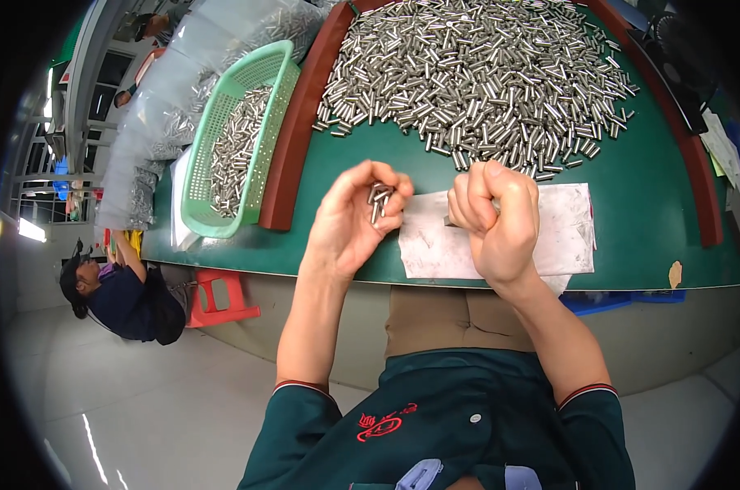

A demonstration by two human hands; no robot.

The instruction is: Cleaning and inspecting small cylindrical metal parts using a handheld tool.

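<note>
My left hand (353, 216) is turned palm up, its fingers curled round several small metal pins (379, 201). To its right, my right hand (500, 216) is closed like a fist above a smudged white sheet (578, 233). A bit of metal, likely a pin, shows at the left edge of the right hand's fingers; the rest of its grip is hidden. Beyond both hands a large heap of shiny cylindrical metal pins (476, 73) spreads over the green tabletop (660, 175).
Dark red wooden rails (295, 131) (704, 192) border the heap on both sides. Left of it stands a green perforated basket (192, 184) holding more pins, beside clear plastic bags (129, 175) of pins. A person (125, 294) sits near a red stool (221, 296) at far left.
</note>
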